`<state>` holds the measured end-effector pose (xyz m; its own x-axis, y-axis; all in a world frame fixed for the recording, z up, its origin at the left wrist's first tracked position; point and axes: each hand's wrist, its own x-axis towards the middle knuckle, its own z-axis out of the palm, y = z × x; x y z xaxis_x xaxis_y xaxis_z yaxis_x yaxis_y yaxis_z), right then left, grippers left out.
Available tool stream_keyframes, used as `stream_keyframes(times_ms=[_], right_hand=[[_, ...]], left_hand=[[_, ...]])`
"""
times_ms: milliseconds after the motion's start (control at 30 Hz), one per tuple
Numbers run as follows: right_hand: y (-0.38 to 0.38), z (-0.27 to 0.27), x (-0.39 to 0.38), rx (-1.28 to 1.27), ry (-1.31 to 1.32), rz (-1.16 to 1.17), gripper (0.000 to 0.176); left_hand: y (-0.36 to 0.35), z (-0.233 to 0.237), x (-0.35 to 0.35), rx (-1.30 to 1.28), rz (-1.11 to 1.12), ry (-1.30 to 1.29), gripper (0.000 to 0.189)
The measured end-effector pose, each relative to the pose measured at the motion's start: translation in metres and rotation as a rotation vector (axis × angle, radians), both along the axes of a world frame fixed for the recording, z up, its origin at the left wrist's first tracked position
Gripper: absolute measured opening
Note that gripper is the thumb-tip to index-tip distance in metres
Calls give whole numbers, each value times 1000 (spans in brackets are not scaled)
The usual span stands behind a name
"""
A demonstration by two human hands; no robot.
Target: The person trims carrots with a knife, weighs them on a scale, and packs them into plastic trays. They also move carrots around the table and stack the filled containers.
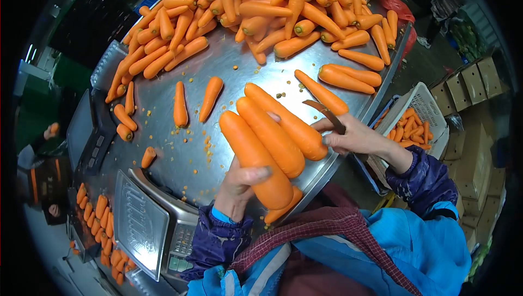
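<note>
My left hand [243, 179] is closed around large carrots, its thumb lying over the leftmost carrot [255, 159] and a fingertip showing between the others. Beside that one lie a middle carrot [271, 137] and a right-hand carrot [287, 121], all three side by side above the metal table. In my right hand [357, 139] is a small curved knife [326, 115], its blade pointing away to the upper left. The thumb of that hand touches the near end of the right-hand carrot. Partly hidden beneath the bunch, another carrot [284, 206] rests near the table's edge.
A big heap of carrots [261, 10] covers the far side of the steel table [158, 100]. Scattered trimmings and loose carrots lie nearer. Scales [143, 225] stand at left. A white crate [425, 100] of carrots and cardboard boxes [474, 159] are at right. Another person's hand [52, 131] appears far left.
</note>
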<state>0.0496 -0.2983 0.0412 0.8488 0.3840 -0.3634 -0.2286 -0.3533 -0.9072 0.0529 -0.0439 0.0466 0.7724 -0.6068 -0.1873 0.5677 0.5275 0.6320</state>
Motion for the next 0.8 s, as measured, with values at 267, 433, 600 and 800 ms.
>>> stream_keyframes(times_ms=[267,433,600,800], right_hand=[[18,27,31,-461,-1028,121,20],[31,42,37,-667,-1165,239,20],[35,44,40,-781,-1159,285,15],[17,25,49,-821,-1106,186,17]], left_hand=[[-3,2,3,731,-154,-877,81],[-8,11,-5,876,-143,-933,74],[-7,10,-8,954,-127,-992,73],[-4,9,-13,943,-94,-1040,75]])
